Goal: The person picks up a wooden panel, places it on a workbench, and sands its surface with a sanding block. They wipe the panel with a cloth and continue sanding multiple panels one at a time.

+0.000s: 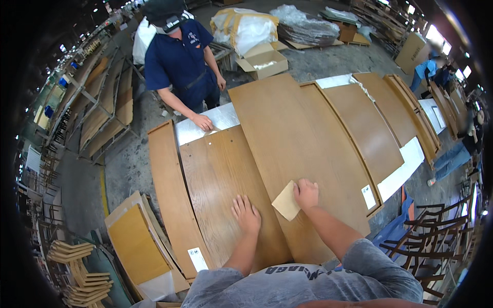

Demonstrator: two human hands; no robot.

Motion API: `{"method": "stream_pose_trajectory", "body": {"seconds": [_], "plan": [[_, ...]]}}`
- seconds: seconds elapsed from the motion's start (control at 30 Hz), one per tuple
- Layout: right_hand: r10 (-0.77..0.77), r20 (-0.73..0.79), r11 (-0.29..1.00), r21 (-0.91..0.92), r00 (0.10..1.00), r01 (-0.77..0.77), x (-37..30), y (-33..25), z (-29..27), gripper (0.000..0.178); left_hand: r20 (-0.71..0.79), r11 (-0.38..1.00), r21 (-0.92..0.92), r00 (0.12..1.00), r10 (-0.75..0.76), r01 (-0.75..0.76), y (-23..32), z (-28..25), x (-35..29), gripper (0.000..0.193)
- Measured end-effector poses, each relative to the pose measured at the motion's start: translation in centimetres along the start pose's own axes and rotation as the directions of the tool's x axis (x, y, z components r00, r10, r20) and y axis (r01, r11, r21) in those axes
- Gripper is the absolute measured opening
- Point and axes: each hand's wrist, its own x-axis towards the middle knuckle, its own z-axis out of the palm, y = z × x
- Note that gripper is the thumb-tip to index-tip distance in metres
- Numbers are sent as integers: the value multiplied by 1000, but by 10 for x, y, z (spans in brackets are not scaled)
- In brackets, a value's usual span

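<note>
My right hand (306,194) is closed on the edge of a tan, roughly square sheet (286,202); whether it is sandpaper or cloth I cannot tell. The sheet lies on the large brown wooden panel (303,138), near the panel's left edge. Fingers spread, my left hand (247,214) rests flat on the neighbouring wood-grained panel (221,169), which the large panel partly overlaps. Across the table, a co-worker's hand (203,122) touches the far end of that grained panel, with a small pale piece under the fingers.
A narrow panel (167,190) with a label lies at the left. More panels (359,123) and white foam (403,167) stretch to the right. A co-worker in dark blue (179,66) stands opposite. An opened carton (263,62) sits behind; wooden frames (436,241) are piled at the lower right.
</note>
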Motion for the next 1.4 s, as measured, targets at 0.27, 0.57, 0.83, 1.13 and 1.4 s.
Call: {"method": "stream_pose_trajectory", "body": {"seconds": [0.27, 0.57, 0.83, 1.13, 1.4], "plan": [[78, 20, 926, 369, 997, -80, -33, -4, -63, 21, 92, 999, -30, 995, -27, 29, 17, -34, -140, 64], [562, 25, 500, 785, 827, -365, -80, 178, -114, 18, 186, 969, 60, 957, 225, -239, 178, 22, -202, 73], [356, 323, 438, 772, 877, -461, -99, 262, -140, 19, 221, 790, 527, 948, 229, -313, 287, 88, -133, 80], [106, 240, 793, 565, 965, -228, -98, 250, -155, 14, 95, 920, 289, 964, 247, -264, 305, 125, -22, 81], [27, 155, 845, 524, 988, -106, -100, 256, -140, 14, 65, 930, 322, 984, 167, -179, 308, 137, 125, 81]]}}
